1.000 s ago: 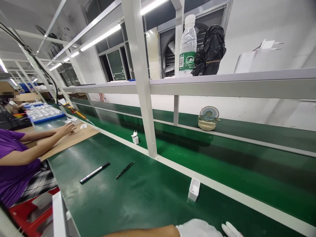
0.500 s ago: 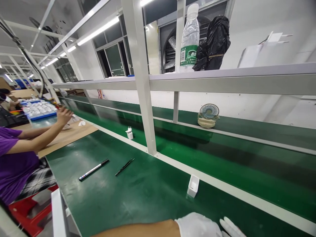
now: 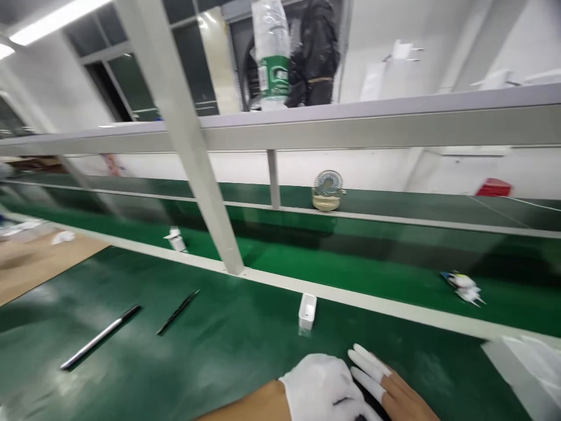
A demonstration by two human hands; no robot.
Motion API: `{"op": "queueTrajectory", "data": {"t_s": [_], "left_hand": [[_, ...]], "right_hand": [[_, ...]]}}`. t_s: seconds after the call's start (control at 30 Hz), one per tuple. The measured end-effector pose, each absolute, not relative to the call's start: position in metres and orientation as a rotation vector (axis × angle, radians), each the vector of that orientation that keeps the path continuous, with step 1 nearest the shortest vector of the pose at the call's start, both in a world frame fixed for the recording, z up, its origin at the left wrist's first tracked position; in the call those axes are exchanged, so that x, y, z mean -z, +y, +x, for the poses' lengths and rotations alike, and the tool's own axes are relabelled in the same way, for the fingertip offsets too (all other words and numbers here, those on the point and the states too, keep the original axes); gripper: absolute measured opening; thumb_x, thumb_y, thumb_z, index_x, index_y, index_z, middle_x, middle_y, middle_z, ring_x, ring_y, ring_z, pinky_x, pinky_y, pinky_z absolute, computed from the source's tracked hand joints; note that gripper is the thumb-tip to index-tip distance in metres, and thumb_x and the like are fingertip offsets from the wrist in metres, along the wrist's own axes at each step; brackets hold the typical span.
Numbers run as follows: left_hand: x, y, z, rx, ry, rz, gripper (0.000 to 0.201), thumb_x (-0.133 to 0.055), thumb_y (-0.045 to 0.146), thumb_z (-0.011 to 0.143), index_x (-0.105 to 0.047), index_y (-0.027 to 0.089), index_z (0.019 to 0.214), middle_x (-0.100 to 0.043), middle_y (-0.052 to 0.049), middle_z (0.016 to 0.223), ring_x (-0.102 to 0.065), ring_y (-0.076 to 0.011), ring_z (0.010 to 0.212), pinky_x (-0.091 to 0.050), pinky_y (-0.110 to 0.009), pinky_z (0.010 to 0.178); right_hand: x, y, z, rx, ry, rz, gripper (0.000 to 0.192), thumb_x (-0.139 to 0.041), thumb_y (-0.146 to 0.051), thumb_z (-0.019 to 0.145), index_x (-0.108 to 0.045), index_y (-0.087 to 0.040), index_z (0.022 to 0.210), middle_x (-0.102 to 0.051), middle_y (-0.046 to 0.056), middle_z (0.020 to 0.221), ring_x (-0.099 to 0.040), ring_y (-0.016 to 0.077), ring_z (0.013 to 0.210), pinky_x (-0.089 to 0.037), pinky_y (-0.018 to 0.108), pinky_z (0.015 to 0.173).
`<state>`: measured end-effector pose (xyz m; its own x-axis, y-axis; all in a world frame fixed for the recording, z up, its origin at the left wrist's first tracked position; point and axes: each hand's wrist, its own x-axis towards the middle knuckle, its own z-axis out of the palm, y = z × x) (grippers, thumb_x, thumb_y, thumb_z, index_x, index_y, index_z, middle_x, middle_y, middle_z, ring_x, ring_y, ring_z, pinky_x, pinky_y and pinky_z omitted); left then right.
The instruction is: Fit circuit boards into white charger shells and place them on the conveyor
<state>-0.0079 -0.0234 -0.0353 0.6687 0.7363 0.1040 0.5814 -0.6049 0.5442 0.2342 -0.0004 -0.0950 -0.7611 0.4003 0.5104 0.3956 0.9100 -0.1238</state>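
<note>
My left hand (image 3: 326,389), in a white glove, reaches in from the bottom edge. Its fingers are mostly hidden, and dark marks show on or by the glove. Close beside it is my right hand (image 3: 394,389), with white covers on two visible fingers that are stretched out towards the glove. A dark patch lies between the hands; I cannot make out what it is. Just beyond them on the green bench stands a small white open plastic housing (image 3: 307,311). Black tweezers (image 3: 178,312) and a silver-and-black pen (image 3: 100,337) lie further left.
A green conveyor belt (image 3: 350,257) runs behind the bench rail. On it are a white plug adapter (image 3: 176,239) and a white part with wires (image 3: 464,286). A small fan (image 3: 328,190) stands beyond. A post (image 3: 188,134) rises left of centre. White material (image 3: 530,368) lies right.
The view has swung right, so the co-worker at left is out of sight. More of my right hand shows beside the glove. The parts at the right have come into view.
</note>
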Motion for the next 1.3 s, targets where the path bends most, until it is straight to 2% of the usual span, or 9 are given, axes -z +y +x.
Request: {"op": "queueTrajectory", "data": {"t_s": [0.1,0.2,0.47,0.8,0.87,1.0,1.1,1.2,1.3], "left_hand": [[0.029,-0.021,-0.006,-0.474,1.039,2.572,0.024,-0.053,0.022,0.094,-0.060,0.019,0.070,-0.064,-0.001,0.077,-0.061,-0.0172,0.076,-0.047,-0.030,0.071],[0.030,-0.018,-0.007,-0.536,0.994,2.633,0.024,-0.047,0.019,0.097,-0.059,0.020,0.076,-0.062,-0.001,0.078,-0.058,-0.0153,0.074,-0.044,-0.028,0.069],[0.030,-0.007,-0.006,-0.484,1.057,2.489,0.027,-0.048,0.017,0.097,-0.063,0.020,0.075,-0.063,0.000,0.079,-0.060,-0.0142,0.075,-0.046,-0.025,0.069],[0.024,-0.006,-0.006,-0.461,1.075,2.430,0.024,-0.049,0.019,0.096,-0.070,0.024,0.084,-0.067,0.000,0.086,-0.063,-0.0159,0.081,-0.049,-0.028,0.075],[0.024,-0.007,-0.007,-0.439,1.093,2.408,0.024,-0.049,0.021,0.097,-0.071,0.025,0.089,-0.067,-0.001,0.088,-0.064,-0.0164,0.083,-0.050,-0.028,0.076],[0.028,-0.006,-0.010,-0.438,1.173,2.310,0.027,-0.051,0.025,0.095,-0.067,0.030,0.116,-0.067,-0.001,0.095,-0.065,-0.0169,0.084,-0.051,-0.029,0.079],[0.030,-0.005,-0.012,-0.438,1.196,2.251,0.028,-0.050,0.028,0.095,-0.067,0.031,0.116,-0.067,-0.001,0.101,-0.066,-0.0173,0.089,-0.050,-0.029,0.083],[0.029,-0.006,-0.012,-0.436,1.221,2.148,0.026,-0.050,0.030,0.093,-0.070,0.032,0.110,-0.068,0.001,0.098,-0.066,-0.0154,0.082,-0.052,-0.026,0.079],[0.030,-0.007,-0.013,-0.447,1.211,2.057,0.026,-0.050,0.030,0.092,-0.071,0.031,0.108,-0.068,0.001,0.096,-0.065,-0.0125,0.073,-0.052,-0.022,0.068]], "right_hand": [[0.068,-0.007,0.226,-0.134,-2.590,-0.746,0.043,-0.060,-0.016,0.083,-0.062,-0.017,0.126,-0.058,0.011,0.140,-0.051,0.0299,0.134,-0.050,0.040,0.107],[0.050,-0.010,0.218,-0.205,-2.583,-0.864,0.053,-0.060,-0.013,0.087,-0.052,-0.015,0.139,-0.052,0.014,0.146,-0.041,0.0290,0.142,-0.043,0.043,0.114],[0.045,-0.006,0.214,-0.257,-2.494,-0.866,0.043,-0.058,-0.027,0.096,-0.053,-0.015,0.136,-0.056,0.016,0.142,-0.042,0.0267,0.141,-0.036,0.044,0.118],[0.045,-0.006,0.214,-0.320,-2.463,-0.854,0.042,-0.058,-0.028,0.096,-0.053,-0.016,0.136,-0.056,0.015,0.142,-0.043,0.0260,0.141,-0.037,0.043,0.117],[0.046,-0.003,0.216,-0.376,-2.449,-0.859,0.045,-0.059,-0.028,0.095,-0.052,-0.020,0.138,-0.055,0.013,0.143,-0.045,0.0250,0.139,-0.040,0.042,0.115],[0.045,0.021,0.228,-0.500,-2.296,-1.001,0.057,-0.068,-0.034,0.089,-0.048,-0.025,0.142,-0.047,0.012,0.151,-0.047,0.0242,0.137,-0.042,0.040,0.112],[0.045,0.060,0.242,-0.407,-2.043,-1.228,0.053,-0.066,-0.031,0.091,-0.049,-0.024,0.141,-0.046,0.011,0.150,-0.047,0.0246,0.136,-0.039,0.042,0.114],[0.045,0.106,0.256,-0.334,-1.870,-1.374,0.050,-0.058,-0.027,0.096,-0.043,-0.020,0.143,-0.043,0.016,0.149,-0.060,0.0226,0.117,-0.051,0.042,0.101],[0.044,0.142,0.263,-0.274,-1.753,-1.508,0.040,-0.062,-0.034,0.096,-0.053,-0.019,0.132,-0.055,0.011,0.134,-0.061,0.0250,0.111,-0.054,0.047,0.092]]}}
